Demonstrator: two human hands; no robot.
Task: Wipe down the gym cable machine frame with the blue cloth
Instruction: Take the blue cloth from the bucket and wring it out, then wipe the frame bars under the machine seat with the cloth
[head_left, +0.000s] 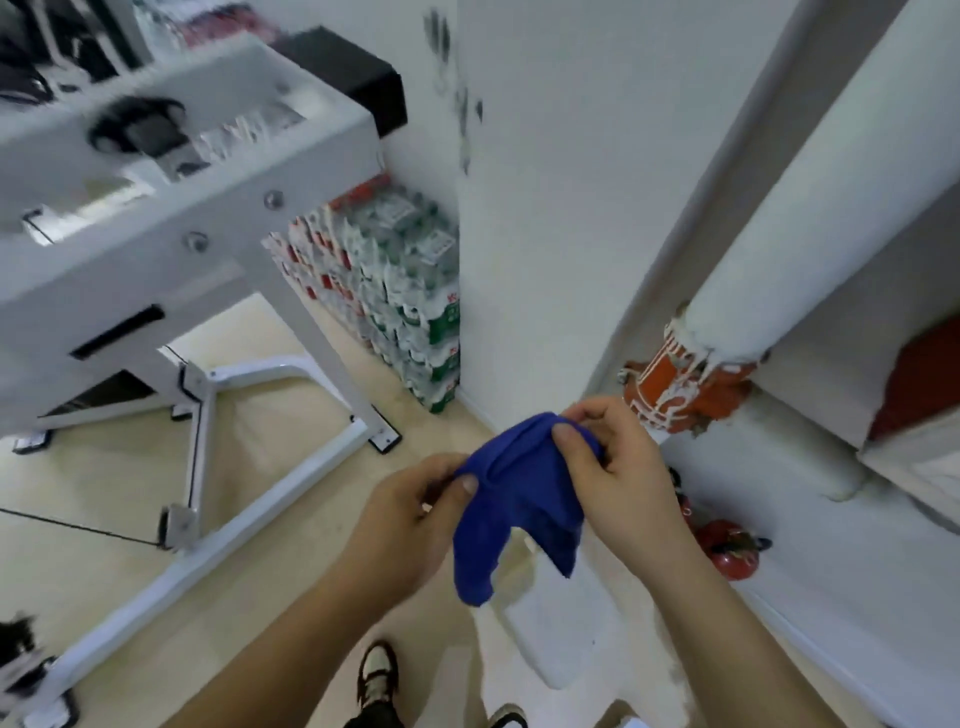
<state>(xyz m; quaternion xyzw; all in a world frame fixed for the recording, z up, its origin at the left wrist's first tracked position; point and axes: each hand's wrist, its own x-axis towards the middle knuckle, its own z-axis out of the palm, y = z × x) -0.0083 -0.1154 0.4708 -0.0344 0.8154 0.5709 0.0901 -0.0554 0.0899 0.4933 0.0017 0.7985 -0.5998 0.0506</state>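
Note:
The blue cloth (514, 493) hangs bunched between both my hands, in front of me at about waist height. My left hand (410, 514) pinches its left edge with thumb on top. Its upper right corner is pinched by my right hand (618, 462), between thumb and fingers. Two loose ends of the cloth dangle down. The white cable machine frame (176, 249) stands to my left, blurred, its top beam close to the camera and its base rails (270, 483) running across the floor. Neither hand touches the frame.
Stacked packs of water bottles (395, 296) stand against the white wall corner behind the frame. A white pipe with a red-orange fitting (680, 389) runs down on the right, with a red object (732, 551) on the floor below. My shoes (376, 675) are at the bottom.

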